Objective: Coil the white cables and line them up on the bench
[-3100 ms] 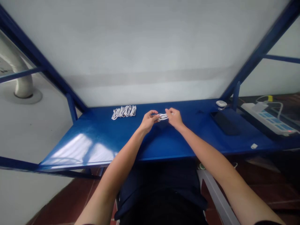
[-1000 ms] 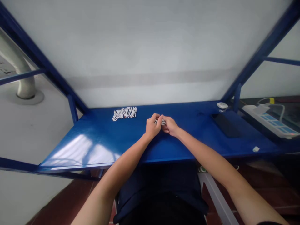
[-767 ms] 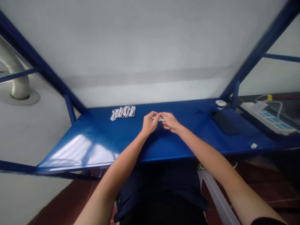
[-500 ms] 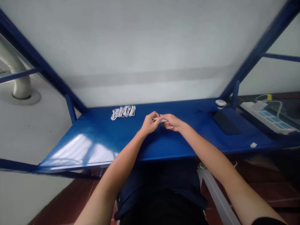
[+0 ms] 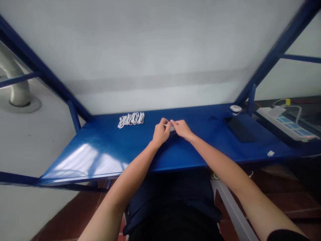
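My left hand [image 5: 161,131] and my right hand [image 5: 181,129] meet above the middle of a blue metal table [image 5: 100,140]. Between their fingertips they pinch a small folded bundle of white cable [image 5: 169,126], mostly hidden by my fingers. To the left, a row of coiled white cables [image 5: 130,120] lies on the tabletop near the wall, apart from both hands.
A dark phone [image 5: 239,130] and a small round white object [image 5: 235,108] lie at the table's right. Beyond them sits a white power strip [image 5: 286,124]. A small white scrap [image 5: 270,153] lies near the front edge. Blue metal struts rise at both ends.
My hands have drawn closer than in the oldest frame, and the white cable is folded tighter between them. The row of coiled cables has not moved.
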### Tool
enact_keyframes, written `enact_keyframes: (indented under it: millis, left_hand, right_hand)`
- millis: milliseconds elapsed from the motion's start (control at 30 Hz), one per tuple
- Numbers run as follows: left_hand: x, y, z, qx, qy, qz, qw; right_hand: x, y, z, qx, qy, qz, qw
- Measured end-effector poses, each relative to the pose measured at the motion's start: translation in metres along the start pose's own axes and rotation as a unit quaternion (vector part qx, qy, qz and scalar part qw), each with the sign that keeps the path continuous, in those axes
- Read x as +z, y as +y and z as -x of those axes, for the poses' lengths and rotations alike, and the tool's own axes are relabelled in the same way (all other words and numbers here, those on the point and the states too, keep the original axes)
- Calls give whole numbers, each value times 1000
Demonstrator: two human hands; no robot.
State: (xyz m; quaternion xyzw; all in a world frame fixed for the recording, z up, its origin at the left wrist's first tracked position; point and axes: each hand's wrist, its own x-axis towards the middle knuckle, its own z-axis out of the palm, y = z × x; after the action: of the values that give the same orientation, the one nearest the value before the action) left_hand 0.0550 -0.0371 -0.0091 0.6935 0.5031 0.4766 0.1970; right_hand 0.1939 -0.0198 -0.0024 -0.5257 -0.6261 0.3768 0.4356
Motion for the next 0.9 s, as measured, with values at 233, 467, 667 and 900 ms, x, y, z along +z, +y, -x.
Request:
enact_keyframes:
  millis: [233, 467, 667, 900]
  left_hand:
    - [1, 4, 4, 78, 59, -78, 992]
    - [4, 3, 8, 18, 48, -6, 999]
    - [5, 0, 4, 18, 49, -34, 998]
    - [8, 4, 10, 62, 60, -39, 995]
  right_hand:
    - [-1, -13, 8, 173, -106, -250, 947]
    - [0, -12, 7, 164, -116, -227, 953]
    - [3, -8, 8, -124, 57, 51, 989]
    - [2, -2, 1, -106, 59, 66, 990]
